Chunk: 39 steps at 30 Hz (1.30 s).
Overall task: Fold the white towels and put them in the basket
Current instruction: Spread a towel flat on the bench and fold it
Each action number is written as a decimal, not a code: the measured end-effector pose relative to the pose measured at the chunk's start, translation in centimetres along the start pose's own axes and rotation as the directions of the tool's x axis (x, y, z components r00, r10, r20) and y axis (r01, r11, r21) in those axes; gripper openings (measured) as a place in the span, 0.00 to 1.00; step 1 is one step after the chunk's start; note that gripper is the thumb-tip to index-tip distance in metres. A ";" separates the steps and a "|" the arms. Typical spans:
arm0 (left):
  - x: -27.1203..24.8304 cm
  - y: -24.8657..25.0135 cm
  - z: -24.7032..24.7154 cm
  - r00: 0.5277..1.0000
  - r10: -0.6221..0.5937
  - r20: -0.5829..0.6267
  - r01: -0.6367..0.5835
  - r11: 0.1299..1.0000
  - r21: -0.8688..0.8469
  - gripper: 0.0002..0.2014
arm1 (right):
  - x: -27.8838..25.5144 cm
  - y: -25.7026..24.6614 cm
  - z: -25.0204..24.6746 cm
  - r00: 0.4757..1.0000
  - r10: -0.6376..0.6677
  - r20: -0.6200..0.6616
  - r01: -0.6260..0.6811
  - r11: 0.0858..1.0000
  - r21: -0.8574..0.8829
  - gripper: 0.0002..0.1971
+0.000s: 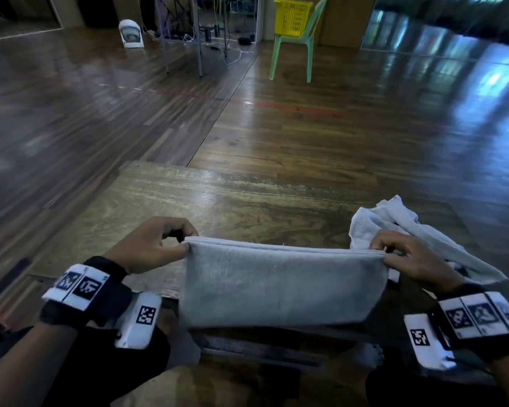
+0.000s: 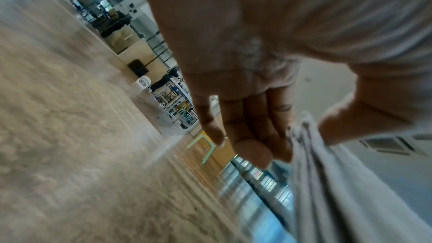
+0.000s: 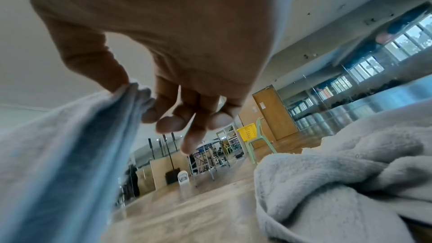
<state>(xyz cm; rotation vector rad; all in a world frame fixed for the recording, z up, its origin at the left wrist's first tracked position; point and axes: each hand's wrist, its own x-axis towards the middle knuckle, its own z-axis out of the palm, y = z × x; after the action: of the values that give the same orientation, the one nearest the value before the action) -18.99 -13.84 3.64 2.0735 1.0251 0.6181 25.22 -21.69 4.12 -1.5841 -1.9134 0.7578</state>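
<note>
A folded white towel (image 1: pixel 279 282) hangs stretched between my two hands above the near edge of a low wooden table (image 1: pixel 218 198). My left hand (image 1: pixel 185 245) pinches its upper left corner, thumb against forefinger. My right hand (image 1: pixel 384 255) pinches the upper right corner. The left wrist view shows the towel (image 2: pixel 327 182) trailing from the pinch, and the right wrist view shows the towel (image 3: pixel 58 154) hanging from thumb and forefinger. A crumpled white towel (image 1: pixel 400 230) lies on the table's right side, also seen close as the crumpled towel (image 3: pixel 339 182). The yellow basket (image 1: pixel 293 16) sits on a green chair far ahead.
The green plastic chair (image 1: pixel 294 51) stands across a glossy wooden floor (image 1: pixel 335 127). A metal-legged table (image 1: pixel 188 30) with cables under it and a small white fan (image 1: pixel 131 33) stand at the back left. My knees are below the towel.
</note>
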 end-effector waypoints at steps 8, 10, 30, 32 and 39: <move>3.9 -4.6 3.9 0.929 -0.282 0.241 0.125 0.849 0.513 0.03 | 3.4 3.7 4.0 0.927 0.317 0.200 -0.187 0.853 -0.487 0.08; 4.8 -5.0 4.5 0.941 -0.291 0.173 0.140 0.799 0.584 0.06 | 4.0 4.2 4.3 0.939 0.301 0.168 -0.178 0.839 -0.514 0.08; 9.2 -2.9 10.0 0.989 -0.086 0.117 -0.032 0.655 0.755 0.09 | 7.1 2.3 8.3 0.971 0.197 0.138 -0.049 0.723 -0.689 0.05; 9.6 -2.7 10.0 0.989 -0.097 0.114 -0.024 0.653 0.757 0.08 | 7.3 1.9 8.3 0.971 0.191 0.144 -0.039 0.723 -0.690 0.05; 10.0 -3.0 9.7 0.982 -0.133 0.131 -0.012 0.655 0.755 0.07 | 7.2 2.7 7.9 0.974 0.194 0.115 -0.089 0.799 -0.594 0.01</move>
<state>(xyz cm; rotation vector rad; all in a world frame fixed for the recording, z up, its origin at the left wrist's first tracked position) -8.16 -8.26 -3.71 2.7234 1.3957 -0.0929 20.26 -14.86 -2.93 -2.1064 -2.3239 0.3710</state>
